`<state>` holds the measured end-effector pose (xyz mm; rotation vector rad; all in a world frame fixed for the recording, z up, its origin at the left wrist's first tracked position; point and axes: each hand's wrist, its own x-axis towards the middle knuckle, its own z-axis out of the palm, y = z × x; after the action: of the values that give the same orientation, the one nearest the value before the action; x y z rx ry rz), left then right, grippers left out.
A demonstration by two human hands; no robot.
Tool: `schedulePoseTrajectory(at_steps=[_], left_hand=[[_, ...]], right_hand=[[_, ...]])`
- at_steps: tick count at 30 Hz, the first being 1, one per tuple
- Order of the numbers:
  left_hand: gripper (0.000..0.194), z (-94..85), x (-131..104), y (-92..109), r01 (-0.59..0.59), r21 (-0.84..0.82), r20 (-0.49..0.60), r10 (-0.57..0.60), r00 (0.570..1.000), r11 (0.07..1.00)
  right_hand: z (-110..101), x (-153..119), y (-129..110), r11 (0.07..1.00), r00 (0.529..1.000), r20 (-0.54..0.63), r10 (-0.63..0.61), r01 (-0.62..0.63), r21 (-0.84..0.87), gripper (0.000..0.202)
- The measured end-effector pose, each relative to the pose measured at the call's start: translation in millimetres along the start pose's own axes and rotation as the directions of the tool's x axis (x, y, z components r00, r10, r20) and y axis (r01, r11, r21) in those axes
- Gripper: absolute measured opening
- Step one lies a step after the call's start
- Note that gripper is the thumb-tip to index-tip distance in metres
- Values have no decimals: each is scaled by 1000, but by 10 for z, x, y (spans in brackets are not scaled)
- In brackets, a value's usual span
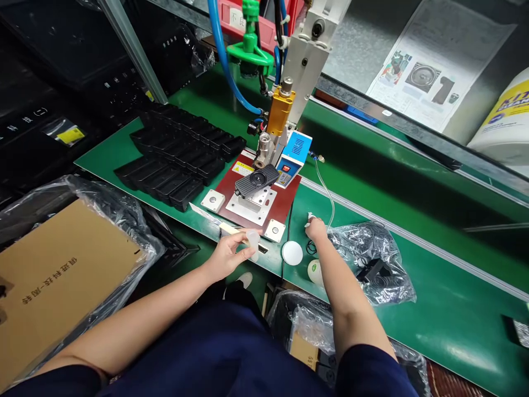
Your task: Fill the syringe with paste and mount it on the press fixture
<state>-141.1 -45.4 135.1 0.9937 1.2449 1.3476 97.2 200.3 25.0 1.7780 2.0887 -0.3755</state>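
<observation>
My left hand (226, 256) is closed around a small translucent plastic cylinder (253, 248) above the bench's front edge. My right hand (316, 229) reaches forward over the green bench, its fingers pinched on a small white thing (309, 217) whose kind I cannot make out. A round white lid or disc (292, 253) and a pale round container (315, 271) are near my right forearm. A black ring (311, 247) lies beside the disc. In the machine's metal fixture sits a black oblong part (257, 180) with a round speaker-like centre.
A press with a gold cylinder (280, 113) and blue box (295, 154) stands on a red-brown base (225, 190). Black trays (177, 149) are at left. A clear plastic bag (384, 253) with black parts lies right. Cardboard (70, 292) is at lower left.
</observation>
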Motion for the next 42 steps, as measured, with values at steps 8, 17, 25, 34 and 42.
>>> schedulePoseTrajectory(at_steps=[8,17,25,34,42], left_hand=[[33,204,15,26,103,-231,-148,-140,979,967],[42,637,95,58,125,-247,-10,-132,991,961],[36,920,105,50,84,-155,74,-74,995,984],[29,980,84,-131,-60,93,77,53,996,994],[17,969,246,-309,-270,405,182,212,960,874]], right_hand=[[24,28,159,983,1000,24,-12,7,185,25],[49,-100,396,818,997,48,53,-71,570,27],[35,-352,621,585,993,-107,41,63,809,17],[-106,-567,643,630,943,-333,14,250,736,13],[-174,-661,572,698,947,-321,-9,236,676,26]])
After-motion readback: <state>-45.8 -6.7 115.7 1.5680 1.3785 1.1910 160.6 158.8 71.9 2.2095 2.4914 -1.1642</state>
